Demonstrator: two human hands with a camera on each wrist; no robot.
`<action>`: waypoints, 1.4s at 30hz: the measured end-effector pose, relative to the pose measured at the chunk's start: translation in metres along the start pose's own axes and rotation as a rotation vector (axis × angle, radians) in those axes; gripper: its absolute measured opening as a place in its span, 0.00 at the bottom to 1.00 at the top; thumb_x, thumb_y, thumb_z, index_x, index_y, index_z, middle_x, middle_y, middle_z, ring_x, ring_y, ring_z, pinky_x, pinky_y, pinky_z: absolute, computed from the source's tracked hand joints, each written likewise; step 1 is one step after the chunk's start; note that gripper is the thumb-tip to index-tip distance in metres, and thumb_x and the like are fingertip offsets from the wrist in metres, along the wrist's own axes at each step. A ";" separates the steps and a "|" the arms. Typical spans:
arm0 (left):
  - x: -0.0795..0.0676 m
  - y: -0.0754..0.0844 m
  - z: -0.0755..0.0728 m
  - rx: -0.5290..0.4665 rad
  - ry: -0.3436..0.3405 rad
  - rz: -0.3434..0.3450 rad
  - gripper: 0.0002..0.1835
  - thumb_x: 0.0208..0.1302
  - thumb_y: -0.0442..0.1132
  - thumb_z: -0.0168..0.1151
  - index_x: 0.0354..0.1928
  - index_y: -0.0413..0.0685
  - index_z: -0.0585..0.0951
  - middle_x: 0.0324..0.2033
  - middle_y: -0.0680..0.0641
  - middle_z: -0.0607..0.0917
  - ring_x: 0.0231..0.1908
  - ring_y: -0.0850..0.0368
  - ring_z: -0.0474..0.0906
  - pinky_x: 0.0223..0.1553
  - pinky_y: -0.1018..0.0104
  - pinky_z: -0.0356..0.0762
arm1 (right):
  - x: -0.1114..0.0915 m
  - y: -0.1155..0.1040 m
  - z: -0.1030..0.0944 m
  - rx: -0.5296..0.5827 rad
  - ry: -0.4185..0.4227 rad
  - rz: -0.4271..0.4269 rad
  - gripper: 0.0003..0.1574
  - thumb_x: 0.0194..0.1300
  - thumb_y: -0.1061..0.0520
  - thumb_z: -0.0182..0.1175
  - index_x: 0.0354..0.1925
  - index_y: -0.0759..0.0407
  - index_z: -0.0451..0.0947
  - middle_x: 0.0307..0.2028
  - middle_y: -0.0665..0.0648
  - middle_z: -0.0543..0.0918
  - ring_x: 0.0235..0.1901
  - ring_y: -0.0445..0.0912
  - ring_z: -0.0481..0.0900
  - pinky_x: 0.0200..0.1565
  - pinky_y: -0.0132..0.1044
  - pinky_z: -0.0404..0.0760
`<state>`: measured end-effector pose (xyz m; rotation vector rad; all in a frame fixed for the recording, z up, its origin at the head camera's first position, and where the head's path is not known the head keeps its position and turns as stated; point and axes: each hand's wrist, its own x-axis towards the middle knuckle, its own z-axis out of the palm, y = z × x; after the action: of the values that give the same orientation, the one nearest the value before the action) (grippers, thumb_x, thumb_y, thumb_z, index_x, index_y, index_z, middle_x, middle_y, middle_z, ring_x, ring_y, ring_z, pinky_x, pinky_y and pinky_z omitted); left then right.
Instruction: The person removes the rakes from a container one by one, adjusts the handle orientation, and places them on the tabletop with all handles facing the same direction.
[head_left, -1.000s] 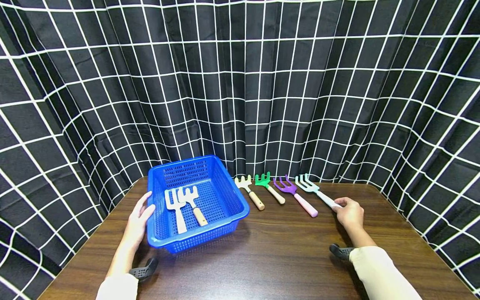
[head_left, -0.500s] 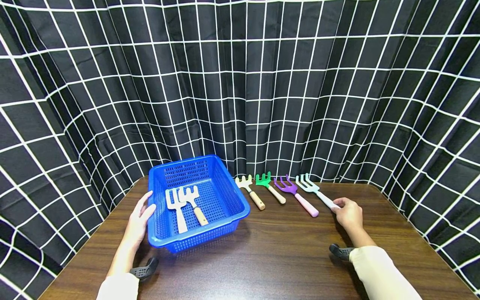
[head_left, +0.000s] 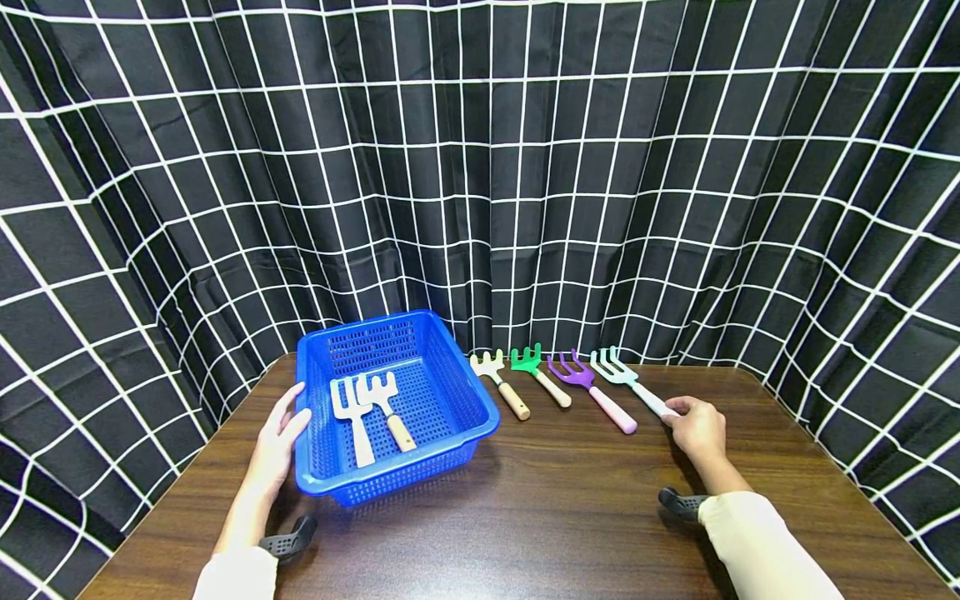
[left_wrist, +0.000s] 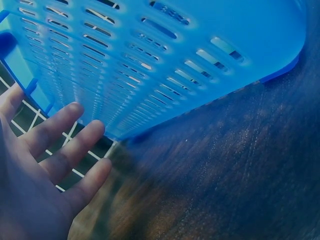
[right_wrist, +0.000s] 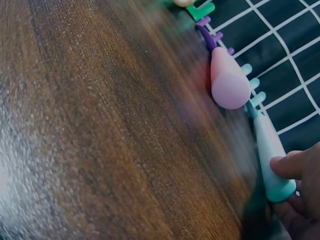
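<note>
My right hand [head_left: 699,427] pinches the handle end of a pale mint hand fork [head_left: 651,400]. In the right wrist view the thumb lies on top of that handle [right_wrist: 271,155], with fingers curled underneath. The fork's tines rest towards the curtain. My left hand [head_left: 273,442] is at the left rim of a blue plastic basket [head_left: 480,429], its fingers loosely spread in the left wrist view; its thumb is hidden there. Two forks lie inside the basket: an all-pale one [head_left: 362,442] and a cream one with a wooden handle [head_left: 400,432].
Between basket and right hand, in a row on the wooden table [head_left: 525,533], lie a cream fork [head_left: 513,401], a green fork [head_left: 552,388] and a purple fork with a pink handle [head_left: 611,410]. A black gridded curtain [head_left: 570,183] stands behind and at both sides.
</note>
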<state>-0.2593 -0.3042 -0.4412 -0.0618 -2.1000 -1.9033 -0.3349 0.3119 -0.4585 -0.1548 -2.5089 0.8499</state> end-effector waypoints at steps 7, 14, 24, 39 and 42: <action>0.000 0.000 0.001 0.000 -0.007 -0.001 0.29 0.76 0.42 0.48 0.74 0.46 0.56 0.59 0.40 0.71 0.43 0.63 0.81 0.41 0.64 0.80 | 0.000 0.002 0.000 -0.008 0.000 0.002 0.11 0.57 0.64 0.66 0.40 0.69 0.83 0.39 0.67 0.85 0.44 0.66 0.78 0.43 0.55 0.68; -0.001 0.002 0.001 -0.002 -0.005 -0.001 0.29 0.76 0.42 0.48 0.74 0.46 0.56 0.57 0.44 0.73 0.43 0.63 0.81 0.40 0.64 0.81 | 0.000 0.000 -0.002 -0.008 -0.004 -0.004 0.12 0.56 0.66 0.65 0.40 0.69 0.82 0.40 0.68 0.84 0.43 0.66 0.78 0.42 0.55 0.69; 0.000 0.001 0.001 0.005 -0.004 -0.002 0.29 0.77 0.42 0.47 0.74 0.46 0.56 0.62 0.32 0.67 0.43 0.64 0.80 0.40 0.65 0.80 | 0.003 -0.003 -0.002 -0.016 0.039 -0.011 0.14 0.53 0.67 0.66 0.41 0.71 0.80 0.40 0.71 0.83 0.44 0.68 0.76 0.44 0.58 0.68; -0.001 0.000 -0.002 0.032 -0.008 -0.012 0.29 0.76 0.46 0.48 0.74 0.48 0.56 0.63 0.28 0.66 0.43 0.62 0.80 0.39 0.67 0.80 | 0.004 -0.081 0.014 0.207 0.251 -0.151 0.12 0.53 0.69 0.67 0.39 0.68 0.82 0.41 0.68 0.81 0.43 0.62 0.77 0.44 0.53 0.71; -0.001 0.002 0.000 0.020 -0.006 -0.011 0.29 0.76 0.45 0.48 0.74 0.48 0.56 0.63 0.28 0.65 0.44 0.62 0.80 0.40 0.67 0.80 | 0.002 -0.097 0.019 0.252 0.240 -0.205 0.12 0.52 0.69 0.68 0.38 0.67 0.82 0.41 0.66 0.81 0.41 0.60 0.79 0.42 0.49 0.73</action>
<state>-0.2578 -0.3041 -0.4398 -0.0521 -2.1274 -1.8906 -0.3409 0.2241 -0.4128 0.0798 -2.1324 0.9884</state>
